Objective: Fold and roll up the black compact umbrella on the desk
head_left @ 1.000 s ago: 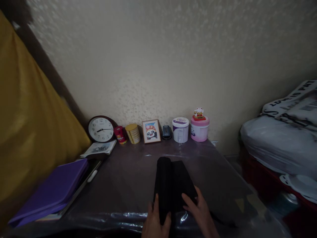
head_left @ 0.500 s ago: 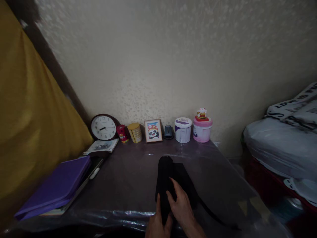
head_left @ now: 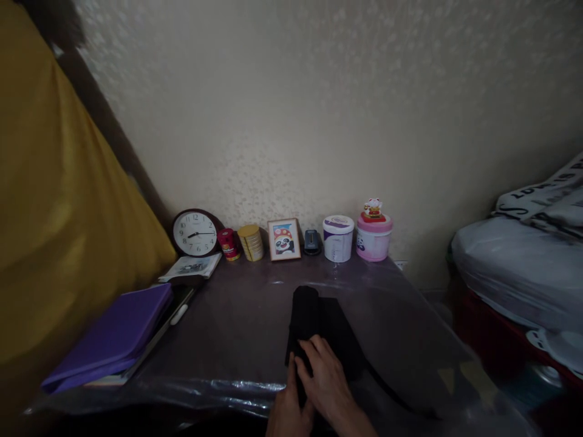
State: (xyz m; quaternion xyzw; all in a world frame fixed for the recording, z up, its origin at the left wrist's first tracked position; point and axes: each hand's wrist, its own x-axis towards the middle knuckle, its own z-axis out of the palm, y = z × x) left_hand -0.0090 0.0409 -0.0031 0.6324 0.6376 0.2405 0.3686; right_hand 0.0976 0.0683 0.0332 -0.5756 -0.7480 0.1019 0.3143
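Note:
A black cloth roll [head_left: 305, 309], partly rolled up, lies on the table with a flat flap [head_left: 339, 331] spread to its right. From the flap a thin black strap [head_left: 392, 388] trails toward the lower right. My left hand [head_left: 288, 409] grips the near end of the roll, its index finger along the left side. Over the top of the roll, my right hand [head_left: 325, 379] is bent with its fingertips pressed on the cloth, close beside the left fingers. The hands cover the roll's near end.
Along the wall stand a clock [head_left: 195, 233], a red can [head_left: 228, 244], a yellow container [head_left: 251, 243], a panda picture frame [head_left: 285, 240], a dark device [head_left: 312, 241] and two tubs [head_left: 337, 240]. Purple folders [head_left: 112, 337] lie left, below a yellow curtain [head_left: 68, 200]. Plastic covers the table [head_left: 237, 328].
My right hand has shifted left across the roll, its fingers now closer together and nearer the left hand. My left hand and the roll stay nearly in place. The view has turned slightly left.

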